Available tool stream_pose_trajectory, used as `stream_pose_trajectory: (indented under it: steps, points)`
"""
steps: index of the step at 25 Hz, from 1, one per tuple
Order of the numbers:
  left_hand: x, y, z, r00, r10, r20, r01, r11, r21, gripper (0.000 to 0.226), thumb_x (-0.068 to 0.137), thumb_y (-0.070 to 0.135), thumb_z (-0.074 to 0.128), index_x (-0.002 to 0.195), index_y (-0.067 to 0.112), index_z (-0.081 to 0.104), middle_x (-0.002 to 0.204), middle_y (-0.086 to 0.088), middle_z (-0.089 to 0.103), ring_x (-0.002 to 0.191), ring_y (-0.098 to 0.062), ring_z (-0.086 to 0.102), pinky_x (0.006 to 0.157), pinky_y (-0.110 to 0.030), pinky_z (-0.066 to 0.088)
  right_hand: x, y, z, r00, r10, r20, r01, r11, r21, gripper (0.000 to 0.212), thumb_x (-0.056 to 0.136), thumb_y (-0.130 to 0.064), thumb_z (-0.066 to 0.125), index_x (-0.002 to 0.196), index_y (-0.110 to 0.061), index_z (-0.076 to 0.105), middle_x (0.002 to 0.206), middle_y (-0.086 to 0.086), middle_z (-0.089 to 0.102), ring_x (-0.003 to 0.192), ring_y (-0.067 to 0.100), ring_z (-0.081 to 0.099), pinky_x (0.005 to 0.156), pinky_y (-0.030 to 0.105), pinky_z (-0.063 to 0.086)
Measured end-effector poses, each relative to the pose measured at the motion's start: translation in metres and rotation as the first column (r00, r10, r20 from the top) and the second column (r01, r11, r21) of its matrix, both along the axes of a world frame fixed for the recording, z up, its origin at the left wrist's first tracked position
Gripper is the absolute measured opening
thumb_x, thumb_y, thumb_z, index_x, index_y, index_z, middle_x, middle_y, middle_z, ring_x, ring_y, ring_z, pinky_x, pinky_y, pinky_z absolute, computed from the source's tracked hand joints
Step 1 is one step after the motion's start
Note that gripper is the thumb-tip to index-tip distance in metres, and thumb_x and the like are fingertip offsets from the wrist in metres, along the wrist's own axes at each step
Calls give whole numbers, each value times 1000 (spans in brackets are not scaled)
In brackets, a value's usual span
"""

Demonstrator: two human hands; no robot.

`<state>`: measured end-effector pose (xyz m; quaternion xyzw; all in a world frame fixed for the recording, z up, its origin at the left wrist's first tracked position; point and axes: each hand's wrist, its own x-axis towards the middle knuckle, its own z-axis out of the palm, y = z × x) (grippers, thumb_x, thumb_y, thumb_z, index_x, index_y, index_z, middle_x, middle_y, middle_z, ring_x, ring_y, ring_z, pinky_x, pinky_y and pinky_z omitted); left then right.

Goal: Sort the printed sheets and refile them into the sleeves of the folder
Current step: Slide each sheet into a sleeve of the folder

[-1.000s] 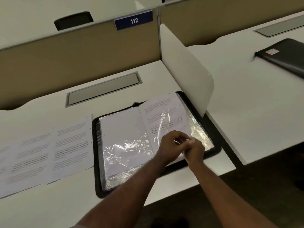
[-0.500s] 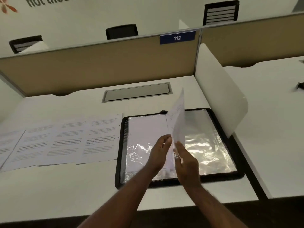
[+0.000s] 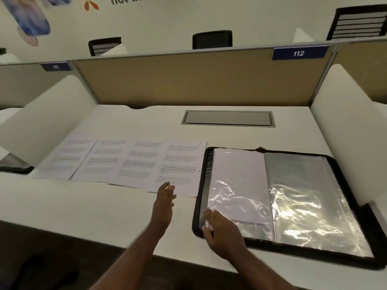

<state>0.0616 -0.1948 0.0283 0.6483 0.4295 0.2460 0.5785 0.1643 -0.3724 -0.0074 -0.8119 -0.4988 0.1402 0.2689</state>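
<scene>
White tabletop [image 3: 88,206] is carrying four printed sheets [image 3: 134,162] awaiting refiling; left hand [image 3: 165,196], released, is reaching them, right hand [image 3: 219,229] is pressing the black zip folder [image 3: 314,155], one sleeve seemingly filled.

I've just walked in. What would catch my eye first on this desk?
Probably the open black folder on the right, its shiny plastic sleeves glaring under the light. Left of it, a row of printed sheets lies overlapped. The left hand reaches to the nearest sheet, while the right hand rests on the folder's near left corner.
</scene>
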Motion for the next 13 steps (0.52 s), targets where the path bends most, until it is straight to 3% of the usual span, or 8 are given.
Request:
stream_pose_trajectory:
  steps: [2, 4, 6, 10, 13]
  points:
    - [-26, 28, -6, 999, 35, -28, -34, 999, 42, 52, 88, 63, 41, 130, 32, 45, 122, 8, 59, 113, -16, 59, 90, -33, 48, -13, 18, -1, 996, 89, 8, -89, 995, -35, 64, 82, -48, 39, 144, -33, 32, 129, -8, 55, 112, 11, 54, 92, 21, 42]
    - [-49, 61, -11, 997, 67, -42, -64, 995, 78, 42, 95, 56, 47, 127, 29, 49, 120, 6, 61, 113, -16, 60, 95, -36, 49, -27, 48, -3, 996, 83, 11, -83, 996, -21, 70, 85, -51, 34, 151, -29, 26, 150, -10, 39, 136, 11, 40, 108, 29, 37]
    - [-70, 95, -15, 996, 60, -62, -50, 988, 148, 34, 97, 42, 51, 127, 26, 53, 124, 5, 61, 116, -16, 59, 96, -29, 47, -41, 86, -8, 999, 33, 29, -33, 999, -1, 69, 89, -54, 28, 152, -26, 23, 155, -11, 28, 143, 11, 28, 113, 32, 31]
    - [-108, 183, -22, 987, -63, -147, 113, 927, 358, 52, 91, 47, 55, 138, 25, 49, 140, 11, 51, 126, -6, 48, 103, -25, 40, -75, 189, -7, 992, -41, 116, 37, 999, 36, 65, 93, -53, 32, 149, -21, 32, 152, -3, 36, 140, 18, 35, 108, 35, 31]
    - [-133, 243, -25, 965, -119, -232, 226, 827, 514, 59, 92, 54, 53, 143, 24, 45, 145, 9, 47, 133, -2, 41, 110, -26, 36, -99, 265, -1, 987, -87, 137, 79, 995, 63, 64, 95, -52, 33, 151, -21, 28, 154, -7, 28, 143, 14, 24, 110, 33, 27]
